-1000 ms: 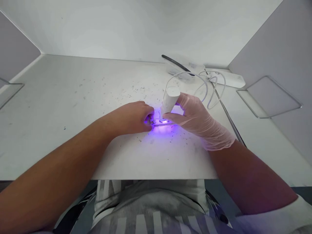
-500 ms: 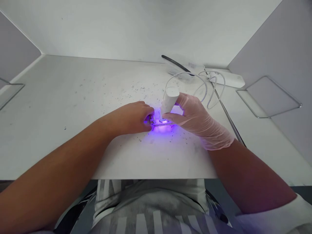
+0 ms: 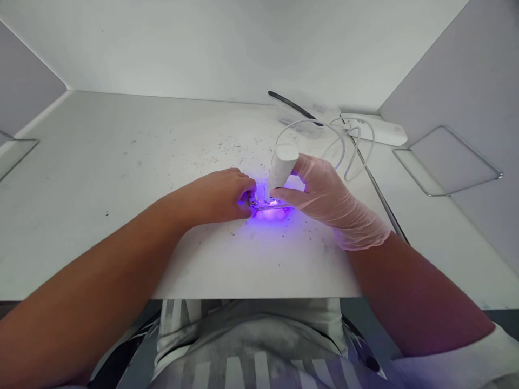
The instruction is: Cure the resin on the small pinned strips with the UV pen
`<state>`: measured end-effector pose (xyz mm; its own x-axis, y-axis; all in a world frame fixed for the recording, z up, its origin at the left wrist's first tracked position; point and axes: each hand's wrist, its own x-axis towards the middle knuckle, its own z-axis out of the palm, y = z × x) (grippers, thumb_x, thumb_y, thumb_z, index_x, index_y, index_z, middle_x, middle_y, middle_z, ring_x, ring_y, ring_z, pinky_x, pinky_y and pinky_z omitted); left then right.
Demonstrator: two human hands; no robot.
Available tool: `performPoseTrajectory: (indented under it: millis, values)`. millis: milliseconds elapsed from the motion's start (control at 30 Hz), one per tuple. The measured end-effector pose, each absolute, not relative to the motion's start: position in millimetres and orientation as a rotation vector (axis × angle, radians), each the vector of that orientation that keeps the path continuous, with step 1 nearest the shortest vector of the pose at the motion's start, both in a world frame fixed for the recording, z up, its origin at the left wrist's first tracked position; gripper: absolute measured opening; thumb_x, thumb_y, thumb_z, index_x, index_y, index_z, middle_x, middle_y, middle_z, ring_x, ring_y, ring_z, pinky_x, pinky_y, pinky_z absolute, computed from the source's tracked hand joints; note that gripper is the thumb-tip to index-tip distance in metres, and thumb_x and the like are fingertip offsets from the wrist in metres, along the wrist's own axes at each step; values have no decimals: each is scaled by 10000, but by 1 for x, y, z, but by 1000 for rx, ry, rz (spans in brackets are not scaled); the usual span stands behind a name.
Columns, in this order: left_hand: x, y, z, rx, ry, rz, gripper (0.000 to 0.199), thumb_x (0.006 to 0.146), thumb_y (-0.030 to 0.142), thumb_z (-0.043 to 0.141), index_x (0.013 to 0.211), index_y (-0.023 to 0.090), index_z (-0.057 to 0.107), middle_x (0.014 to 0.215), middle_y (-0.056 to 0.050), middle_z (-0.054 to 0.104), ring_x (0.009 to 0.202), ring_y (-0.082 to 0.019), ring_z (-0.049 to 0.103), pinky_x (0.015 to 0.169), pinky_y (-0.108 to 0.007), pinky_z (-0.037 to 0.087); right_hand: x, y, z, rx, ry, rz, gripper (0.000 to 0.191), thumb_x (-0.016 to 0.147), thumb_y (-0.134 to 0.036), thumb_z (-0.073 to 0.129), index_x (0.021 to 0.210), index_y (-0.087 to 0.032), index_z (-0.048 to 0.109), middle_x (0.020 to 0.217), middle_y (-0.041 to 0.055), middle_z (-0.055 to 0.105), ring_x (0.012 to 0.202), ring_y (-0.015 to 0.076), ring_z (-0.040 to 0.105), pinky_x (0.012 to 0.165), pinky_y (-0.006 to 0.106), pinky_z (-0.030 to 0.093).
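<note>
A white handheld lamp with a cable stands nearly upright in my gloved right hand, its fingers and thumb closed round it. Violet light falls from its lower end onto a thin, flat item just above the white table. My bare left hand is closed at the left end of that item, thumb and fingers pinching something small and shiny there. The glare hides the exact shape of the lit item and of what my left fingertips grip.
Behind my right hand lie a black strip, clear plastic packaging and a white power block with looped cable. A metal rod runs along the right. Wire frames flank the table, which carries dark specks.
</note>
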<state>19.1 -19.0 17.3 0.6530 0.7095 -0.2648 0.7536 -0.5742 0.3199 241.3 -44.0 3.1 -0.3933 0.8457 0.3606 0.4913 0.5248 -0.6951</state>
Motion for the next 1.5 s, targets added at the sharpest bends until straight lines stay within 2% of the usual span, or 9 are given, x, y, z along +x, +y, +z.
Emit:
performPoseTrajectory:
  millis: [900,1500]
  values:
    - [18,-20,18,2472,1141,-165,219,876,402,644,780,213,588,813,-25,650,773,-180,556,675,-342,391,242,-44,3,-1096,-2065,674,132,840,-315,740,873,-211,666,867,27,687,788,192,649,777,393,521]
    - [19,-19,17,2475,1142,-160,209,875,396,636,784,212,592,811,-27,663,769,-179,564,674,-336,389,242,-44,1,-1075,-2058,639,117,831,-302,743,870,-216,676,864,9,693,790,180,655,755,358,501]
